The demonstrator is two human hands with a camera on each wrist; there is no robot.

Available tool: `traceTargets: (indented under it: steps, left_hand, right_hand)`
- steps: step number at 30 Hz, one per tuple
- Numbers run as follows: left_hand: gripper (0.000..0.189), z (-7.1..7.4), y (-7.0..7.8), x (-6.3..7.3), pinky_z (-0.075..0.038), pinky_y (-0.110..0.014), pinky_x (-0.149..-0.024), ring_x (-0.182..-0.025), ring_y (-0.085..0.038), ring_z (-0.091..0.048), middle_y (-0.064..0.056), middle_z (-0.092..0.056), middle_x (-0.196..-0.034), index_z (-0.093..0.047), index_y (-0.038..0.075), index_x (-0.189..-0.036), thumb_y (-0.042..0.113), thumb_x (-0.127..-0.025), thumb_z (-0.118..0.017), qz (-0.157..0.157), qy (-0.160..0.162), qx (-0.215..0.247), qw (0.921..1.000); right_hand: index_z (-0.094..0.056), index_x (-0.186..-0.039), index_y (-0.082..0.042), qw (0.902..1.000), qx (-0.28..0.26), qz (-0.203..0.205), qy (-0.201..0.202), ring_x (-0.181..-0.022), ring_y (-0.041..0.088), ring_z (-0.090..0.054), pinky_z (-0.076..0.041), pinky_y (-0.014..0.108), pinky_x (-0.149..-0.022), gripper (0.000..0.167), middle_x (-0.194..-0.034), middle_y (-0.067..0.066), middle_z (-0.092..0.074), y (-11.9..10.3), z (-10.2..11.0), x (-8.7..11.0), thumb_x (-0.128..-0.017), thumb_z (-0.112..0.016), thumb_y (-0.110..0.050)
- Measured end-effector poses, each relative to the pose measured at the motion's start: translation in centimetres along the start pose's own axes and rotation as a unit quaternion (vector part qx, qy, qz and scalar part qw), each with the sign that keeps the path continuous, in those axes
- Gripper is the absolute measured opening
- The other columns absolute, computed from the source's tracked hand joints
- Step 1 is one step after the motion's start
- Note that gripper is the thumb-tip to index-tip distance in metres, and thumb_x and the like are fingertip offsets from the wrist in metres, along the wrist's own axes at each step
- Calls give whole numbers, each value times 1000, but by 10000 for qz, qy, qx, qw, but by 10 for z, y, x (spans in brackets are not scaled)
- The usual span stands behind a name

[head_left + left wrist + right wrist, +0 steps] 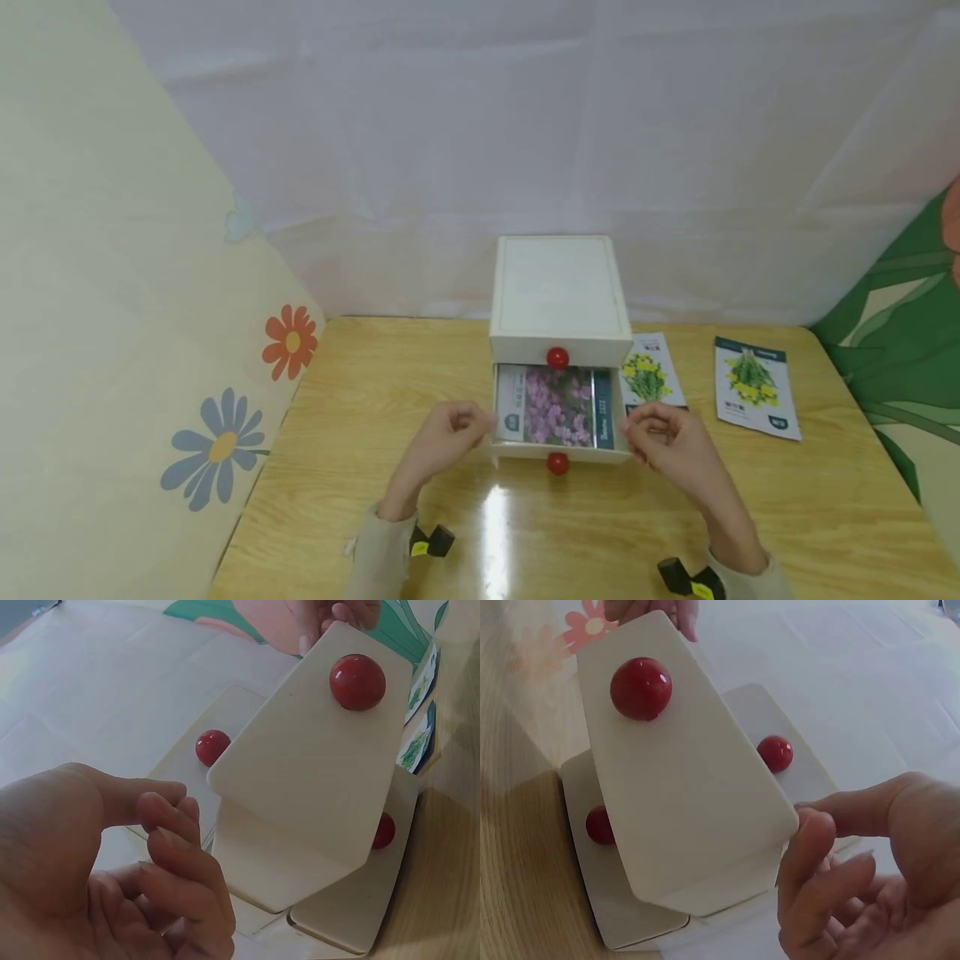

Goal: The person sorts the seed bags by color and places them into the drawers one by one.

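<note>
Because the white, shallow middle drawer (525,452) standing out from the white box-shaped cabinet (558,279) lies between the two hands, its wide front runs crosswise from one to the other. The left hand (447,437) is just beside the left front corner, fingers loosely curled with nothing seen between them; the right hand (673,442) is at the opposite corner and seems nearer, its bent fingertips by the edge, though I cannot tell whether they pinch it. Inside the drawer lies a glossy pink-flower packet (558,404), long axis left to right; its far edge may run under the cabinet's upper front. A round red knob (558,464) juts from the drawer front. On the wooden table (600,533), one yellow-flower packet (645,379) lies just beyond the right hand, partly hidden; another green-and-yellow packet (753,387) lies farther right, apart.
</note>
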State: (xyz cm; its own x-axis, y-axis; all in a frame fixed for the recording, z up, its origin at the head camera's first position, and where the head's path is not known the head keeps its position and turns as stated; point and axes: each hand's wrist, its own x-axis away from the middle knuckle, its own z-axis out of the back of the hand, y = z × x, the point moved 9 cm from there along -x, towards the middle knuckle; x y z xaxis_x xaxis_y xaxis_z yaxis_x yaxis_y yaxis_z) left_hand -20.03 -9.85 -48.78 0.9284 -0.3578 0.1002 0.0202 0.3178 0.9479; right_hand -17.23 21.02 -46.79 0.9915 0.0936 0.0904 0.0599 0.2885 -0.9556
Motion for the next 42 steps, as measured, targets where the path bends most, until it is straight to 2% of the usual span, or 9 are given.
traceTargets:
  steps: [5, 8, 13, 16, 22, 25, 32, 37, 42]
  left_hand:
    - [25, 7, 7, -5, -59, -25, -71, -81, -19, -66, -11, -73, -94, -75, 6, -114, 29, -107, -67, -242, 281, -2, 9993]
    - [24, 9, 9, -8, -63, -30, -80, -90, -24, -70, -11, -75, -101, -73, 5, -116, 27, -107, -67, -363, 454, 81, 9983]
    - [21, 17, 16, -16, -63, -31, -85, -96, -22, -71, -10, -74, -106, -71, 3, -118, 19, -105, -68, -650, 922, 230, 9934]
    - [19, 21, 23, -22, -63, -29, -82, -97, -19, -69, -12, -73, -109, -69, 4, -119, 17, -105, -68, -964, 1214, 250, 9876]
    - [24, 23, 31, -35, -62, -28, -85, -103, -22, -66, -19, -70, -120, -65, 0, -124, 10, -103, -69, -1741, 1597, 380, 9709]
    - [28, 23, 35, -38, -62, -30, -90, -108, -28, -65, -20, -66, -127, -62, -2, -127, 7, -101, -70, -1960, 1813, 475, 9625]
    - [44, 28, 50, -42, -56, -54, -110, -131, -40, -59, -21, -58, -147, -54, -2, -144, 7, -103, -67, -2313, 2041, 535, 9497]
    - [44, 28, 59, -44, -54, -55, -114, -142, -37, -54, -19, -54, -155, -56, 3, -149, 4, -105, -63, -2702, 1906, 491, 9425]
    - [39, 25, 63, -46, -57, -50, -110, -149, -39, -47, -19, -48, -162, -60, 2, -145, 0, -106, -58, -2995, 1746, 312, 9375]
  right_hand:
    - [-70, -99, 6, 9873, 281, 1233, 966, -55, 15, -65, -57, 25, -49, 8, -76, 12, -71, -28, -2, 11, -98, -74, 0]
    - [-72, -95, 5, 9688, 255, 2024, 1408, -53, 10, -63, -52, 19, -44, 5, -75, 11, -71, -41, -8, 19, -94, -75, 8]
    - [-76, -94, -3, 9344, 650, 3153, 1524, -58, 4, -62, -49, 12, -46, 16, -75, 4, -72, -53, -31, 33, -87, -79, 12]
    - [-77, -93, -4, 8998, 1153, 3895, 1591, -57, 1, -57, -47, 9, -48, 2, -73, 1, -72, -60, -49, 43, -96, -76, -4]
    - [-78, -87, -5, 8039, 2134, 5269, 1747, -54, 9, -64, -54, 13, -50, 32, -73, 3, -76, -70, -85, 60, -107, -65, -27]
    - [-80, -88, -5, 7745, 2516, 5512, 1818, -57, 15, -71, -60, 21, -52, 31, -78, 6, -79, -70, -94, 64, -106, -67, -27]
    - [-81, -87, -7, 7540, 2964, 5496, 2041, -53, 16, -68, -56, 22, -45, 34, -79, 6, -79, -61, -100, 62, -105, -68, -33]
    - [-80, -82, -8, 7526, 3078, 5458, 2026, -50, 13, -63, -52, 20, -44, 39, -75, 4, -76, -54, -104, 60, -105, -68, -38]
    - [-81, -83, -8, 7605, 3020, 5403, 1963, -52, 13, -64, -53, 20, -45, 37, -76, 3, -77, -49, -106, 58, -104, -69, -36]
